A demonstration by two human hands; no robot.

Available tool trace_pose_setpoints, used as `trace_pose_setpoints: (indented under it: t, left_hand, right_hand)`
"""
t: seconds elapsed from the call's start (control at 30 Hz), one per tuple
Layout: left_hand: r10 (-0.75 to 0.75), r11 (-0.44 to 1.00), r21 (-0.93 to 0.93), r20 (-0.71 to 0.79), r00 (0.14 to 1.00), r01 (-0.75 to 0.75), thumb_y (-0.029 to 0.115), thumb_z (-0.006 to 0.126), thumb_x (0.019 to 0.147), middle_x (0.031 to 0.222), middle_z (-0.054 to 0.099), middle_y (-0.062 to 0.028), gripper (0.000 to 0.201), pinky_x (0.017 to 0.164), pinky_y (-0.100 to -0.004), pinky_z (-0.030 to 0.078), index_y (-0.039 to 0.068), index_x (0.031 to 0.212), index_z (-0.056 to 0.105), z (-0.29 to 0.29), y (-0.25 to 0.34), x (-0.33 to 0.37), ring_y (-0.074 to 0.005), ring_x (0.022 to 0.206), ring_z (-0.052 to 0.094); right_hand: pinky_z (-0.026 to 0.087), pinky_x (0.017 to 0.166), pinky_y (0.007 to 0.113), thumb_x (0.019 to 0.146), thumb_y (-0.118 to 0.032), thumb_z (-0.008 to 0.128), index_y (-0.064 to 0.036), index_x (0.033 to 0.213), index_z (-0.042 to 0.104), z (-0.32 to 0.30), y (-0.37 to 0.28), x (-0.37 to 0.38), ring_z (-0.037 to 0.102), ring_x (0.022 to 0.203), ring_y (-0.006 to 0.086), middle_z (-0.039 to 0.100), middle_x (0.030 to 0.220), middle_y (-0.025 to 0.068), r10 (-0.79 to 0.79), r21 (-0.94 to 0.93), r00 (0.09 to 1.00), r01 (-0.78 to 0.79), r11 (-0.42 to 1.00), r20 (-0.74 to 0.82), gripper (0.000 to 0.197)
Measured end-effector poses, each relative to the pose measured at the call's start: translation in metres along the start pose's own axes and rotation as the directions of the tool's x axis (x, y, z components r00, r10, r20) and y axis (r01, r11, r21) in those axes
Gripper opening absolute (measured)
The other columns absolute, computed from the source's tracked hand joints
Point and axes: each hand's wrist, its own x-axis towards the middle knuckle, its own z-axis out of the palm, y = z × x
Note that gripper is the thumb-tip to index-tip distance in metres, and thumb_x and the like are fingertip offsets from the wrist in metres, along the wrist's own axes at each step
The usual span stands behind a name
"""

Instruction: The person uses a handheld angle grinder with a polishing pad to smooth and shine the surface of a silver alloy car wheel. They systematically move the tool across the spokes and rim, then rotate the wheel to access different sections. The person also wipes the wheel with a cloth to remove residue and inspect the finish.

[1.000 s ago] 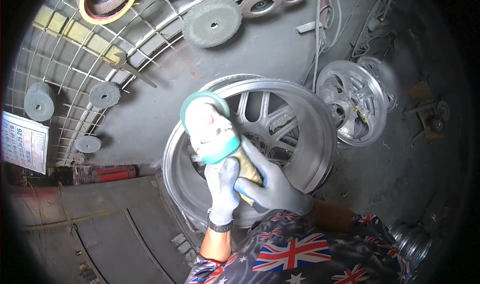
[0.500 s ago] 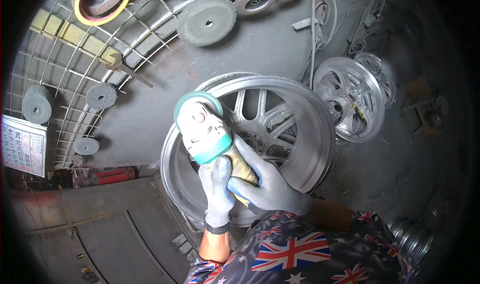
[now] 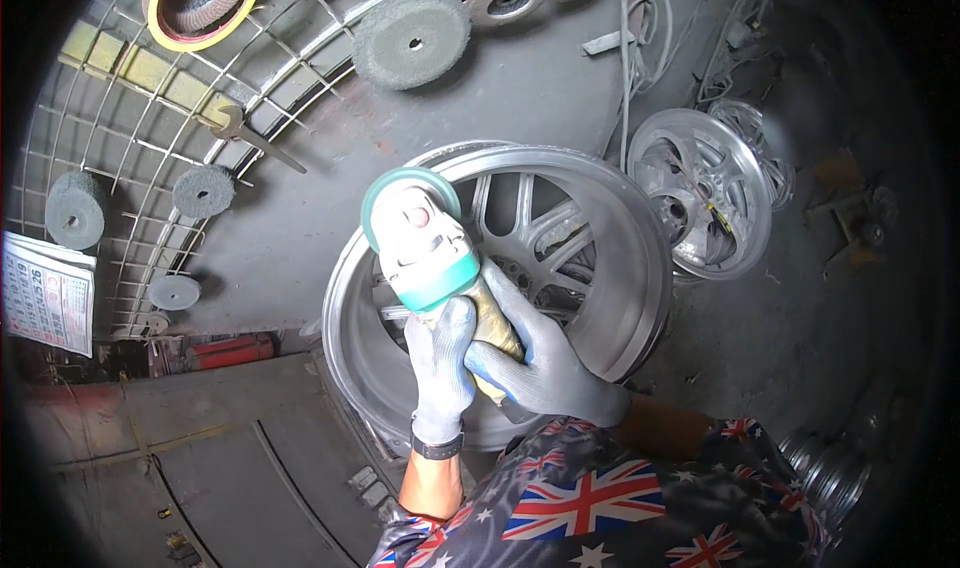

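Observation:
An angle grinder (image 3: 432, 258), pale at the head with a green band and a green disc at its far end, is held in both gloved hands. My left hand (image 3: 440, 363) closes round the handle from the left, its thumb lying along the top. From the right, my right hand (image 3: 545, 358) wraps the same yellowish handle. Beneath the tool lies a large silver wheel rim (image 3: 620, 268), its spokes facing up. The disc overlaps the rim's far left edge in view; whether they touch I cannot tell.
Another spoked rim (image 3: 740, 238) leans to the right, with more rims behind it. A wire rack (image 3: 130, 218) at the left carries several abrasive discs (image 3: 412, 48) and a wrench (image 3: 255, 143). Cables (image 3: 640, 68) hang at the back. Stacked rims (image 3: 830, 478) stand at lower right.
Both hands have shifted the angle grinder slightly to the right and away from me. Their grip looks the same, and the wheel rim stays in place.

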Motion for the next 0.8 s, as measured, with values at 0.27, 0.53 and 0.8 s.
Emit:
trace_pose_setpoints:
  t: [0.27, 0.53, 0.8]
  left_hand:
    - [0.094, 0.976, 0.198, 0.008, 0.996, -0.093, 0.023, 0.061, 0.099, 0.121, 0.068, -0.0137, 0.040, 0.098, -0.0359, 0.047, -0.004, 0.129, 0.062, -0.008, -0.011, 0.001, -0.0231, 0.111, 0.063]
    - [-0.063, 0.998, -0.029, -0.010, 0.998, 0.063, 0.027, 0.061, 0.098, 0.126, 0.067, -0.0144, 0.048, 0.102, -0.0367, 0.045, -0.004, 0.135, 0.058, -0.006, 0.001, -0.003, -0.0232, 0.115, 0.062]
    - [-0.012, 1.000, 0.017, 0.052, 0.999, 0.011, 0.029, 0.064, 0.097, 0.128, 0.066, -0.0152, 0.051, 0.103, -0.0368, 0.045, -0.004, 0.135, 0.058, -0.005, -0.001, 0.006, -0.0244, 0.116, 0.062]
  right_hand:
    - [0.027, 0.122, 0.042, 0.094, -0.010, 0.070, 0.0155, 0.154, 0.023, 0.002, 0.001, -0.001, 0.033, 0.149, 0.0341, 0.040, 0.152, 0.0324, 0.026, 0.001, 0.999, -0.026, 1.000, -0.023, 0.080]
    - [0.032, 0.119, 0.036, 0.095, -0.005, 0.066, 0.0092, 0.158, 0.020, 0.005, -0.001, 0.001, 0.040, 0.145, 0.0238, 0.041, 0.155, 0.0245, -0.072, -0.062, 0.997, 0.074, 0.995, 0.034, 0.080]
    - [0.026, 0.122, 0.041, 0.095, -0.009, 0.070, 0.0145, 0.155, 0.020, 0.005, 0.005, -0.003, 0.031, 0.150, 0.0339, 0.035, 0.155, 0.0312, -0.024, -0.001, 0.999, 0.024, 1.000, -0.030, 0.081]
